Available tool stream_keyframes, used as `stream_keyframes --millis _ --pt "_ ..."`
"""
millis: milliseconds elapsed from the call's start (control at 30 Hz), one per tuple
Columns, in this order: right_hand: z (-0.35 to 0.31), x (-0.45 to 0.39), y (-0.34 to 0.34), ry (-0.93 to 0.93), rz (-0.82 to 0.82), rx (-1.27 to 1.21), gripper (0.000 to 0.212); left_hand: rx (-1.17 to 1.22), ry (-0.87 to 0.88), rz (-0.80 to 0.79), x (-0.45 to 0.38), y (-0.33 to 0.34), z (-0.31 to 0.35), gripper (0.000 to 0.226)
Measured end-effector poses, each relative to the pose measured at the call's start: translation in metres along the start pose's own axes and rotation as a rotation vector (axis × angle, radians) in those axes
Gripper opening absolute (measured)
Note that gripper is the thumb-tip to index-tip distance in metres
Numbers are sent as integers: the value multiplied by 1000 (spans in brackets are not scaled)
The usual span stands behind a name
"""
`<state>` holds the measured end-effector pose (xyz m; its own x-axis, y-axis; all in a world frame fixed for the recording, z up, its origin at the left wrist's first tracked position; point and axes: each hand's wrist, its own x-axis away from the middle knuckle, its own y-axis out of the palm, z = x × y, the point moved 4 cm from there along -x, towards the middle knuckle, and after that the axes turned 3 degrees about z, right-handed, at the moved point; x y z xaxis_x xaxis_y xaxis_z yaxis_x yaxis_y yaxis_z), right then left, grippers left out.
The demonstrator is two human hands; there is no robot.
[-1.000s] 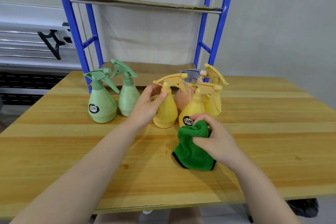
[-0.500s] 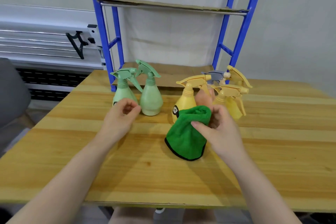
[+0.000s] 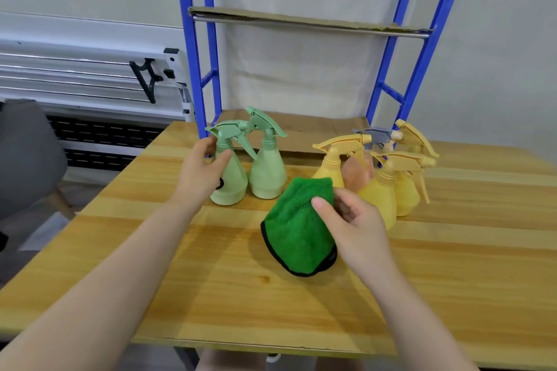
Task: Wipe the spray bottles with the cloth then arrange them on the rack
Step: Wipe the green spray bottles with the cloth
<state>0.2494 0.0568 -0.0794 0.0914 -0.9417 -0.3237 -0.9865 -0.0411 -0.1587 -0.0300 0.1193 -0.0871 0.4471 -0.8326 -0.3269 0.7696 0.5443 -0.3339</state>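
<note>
A person's left hand (image 3: pixel 202 173) closes around a green spray bottle (image 3: pixel 228 172) on the wooden table (image 3: pixel 452 265), the right hand (image 3: pixel 355 224) gripping a green cloth (image 3: pixel 297 226); all bottles remain off the blue rack (image 3: pixel 422 48), seemingly none yet arranged.

Round label on green spray bottle (image 3: pixel 229 181), text unreadable.
</note>
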Motion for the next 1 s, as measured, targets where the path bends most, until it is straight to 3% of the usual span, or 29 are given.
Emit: stream_keyframes --millis 133,300,400,467,600,1000 --pt "2 3 1 12 -20 6 14 35 25 9 -1 0 -2 40" --pt "7 6 -3 25 -34 26 16 62 19 14 6 -6 5 46" --pt "9 7 -7 26 -54 43 17 197 16 -22 17 -11 22 38" --pt "8 8 -8 20 -67 42 19 347 27 -89 29 -11 39 22" --pt "3 6 -11 -4 -38 -4 17 538 6 -265 51 -1 65 23" --pt "-19 0 10 -141 -51 -96 26 632 45 -640 91 32 93 30"
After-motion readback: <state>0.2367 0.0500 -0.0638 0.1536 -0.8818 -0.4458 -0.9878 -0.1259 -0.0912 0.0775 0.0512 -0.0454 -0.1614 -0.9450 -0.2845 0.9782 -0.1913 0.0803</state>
